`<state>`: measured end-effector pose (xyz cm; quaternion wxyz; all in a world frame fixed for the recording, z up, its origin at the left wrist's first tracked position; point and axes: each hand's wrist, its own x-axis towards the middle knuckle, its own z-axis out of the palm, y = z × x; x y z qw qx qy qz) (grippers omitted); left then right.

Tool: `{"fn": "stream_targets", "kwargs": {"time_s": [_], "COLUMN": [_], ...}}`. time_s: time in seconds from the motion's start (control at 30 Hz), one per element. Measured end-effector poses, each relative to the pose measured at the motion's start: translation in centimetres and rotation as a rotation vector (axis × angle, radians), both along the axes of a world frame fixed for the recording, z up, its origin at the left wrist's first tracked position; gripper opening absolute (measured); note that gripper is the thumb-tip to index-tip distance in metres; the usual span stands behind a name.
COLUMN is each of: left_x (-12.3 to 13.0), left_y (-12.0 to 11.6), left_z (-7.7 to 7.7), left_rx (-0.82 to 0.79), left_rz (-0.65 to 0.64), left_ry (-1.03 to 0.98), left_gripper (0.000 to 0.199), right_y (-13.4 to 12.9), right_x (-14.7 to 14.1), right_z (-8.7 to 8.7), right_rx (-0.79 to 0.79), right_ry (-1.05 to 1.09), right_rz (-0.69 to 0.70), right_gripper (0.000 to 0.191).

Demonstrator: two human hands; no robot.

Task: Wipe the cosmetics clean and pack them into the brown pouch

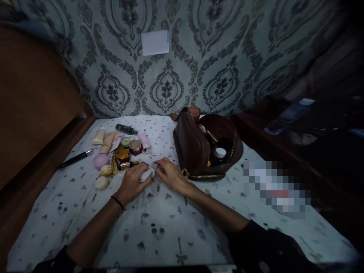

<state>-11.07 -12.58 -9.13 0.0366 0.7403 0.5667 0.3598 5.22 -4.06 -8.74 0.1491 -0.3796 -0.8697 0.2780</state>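
My left hand (133,182), a dark band at its wrist, is closed around a small white object (147,174) near the middle of the patterned sheet. Right beside it, my right hand (169,175) has its fingers bent toward the same object; whether they pinch anything is too dim to tell. Close to my left hand lie a gold tube (115,165), a gold-lidded jar (123,154), a red jar (135,147), a pink tube (144,141) and a pink round item (101,161). The open brown bag (190,146), with a white-capped container (220,152) inside, stands beyond my right hand.
A black pen (75,158) lies at the left, beside a wooden panel (34,106). Behind the green bottle (126,129) rises a patterned wall. At the right are a blurred-out packet (277,189) and a clear bottle (288,116).
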Motion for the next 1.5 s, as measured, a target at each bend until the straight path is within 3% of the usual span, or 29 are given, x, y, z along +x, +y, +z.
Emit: {"fn": "stream_targets", "kwargs": {"time_s": [0.17,0.3,0.53,0.7,0.77,1.07,1.2,1.33,1.4,1.5], "left_x": [-3.6,-6.2,-6.9,-7.1,-7.0,-6.8,-6.8,-6.0,-4.9,-2.9], "left_y": [0.9,1.1,1.1,1.1,1.0,0.5,0.4,0.3,0.4,0.7], "left_z": [1.9,2.4,2.3,2.2,2.4,2.9,3.1,3.1,2.4,0.9], "left_rx": [0.144,0.231,0.188,0.17,0.164,0.164,0.138,0.159,0.17,0.121], "left_rz": [0.419,0.598,0.609,0.596,0.595,0.594,0.645,0.642,0.532,0.248], "left_ry": [-0.256,-0.404,-0.427,-0.35,-0.326,-0.286,-0.293,-0.285,-0.215,-0.117], "left_gripper": [0.018,0.023,0.025,0.025,0.026,0.031,0.03,0.024,0.024,0.031], "right_y": [-0.7,-0.7,-0.6,-0.8,-0.9,-0.6,-1.0,-1.6,-2.0,-2.7], "right_x": [-2.2,-3.7,-7.0,-9.6,-10.4,-11.0,-9.2,-6.7,-5.8,-5.0], "right_z": [-0.3,0.2,0.1,0.1,0.3,0.0,0.6,1.7,1.8,0.9], "right_rx": [0.076,0.263,0.384,0.491,0.489,0.529,0.529,0.305,0.162,-0.041], "right_ry": [-0.173,-0.231,-0.175,-0.128,-0.156,-0.244,-0.14,0.158,0.331,0.58], "right_rz": [-0.005,0.015,0.094,0.398,0.458,0.513,0.426,0.131,-0.013,-0.128], "right_gripper": [0.038,0.032,0.031,0.022,0.021,0.021,0.02,0.028,0.02,0.013]}}
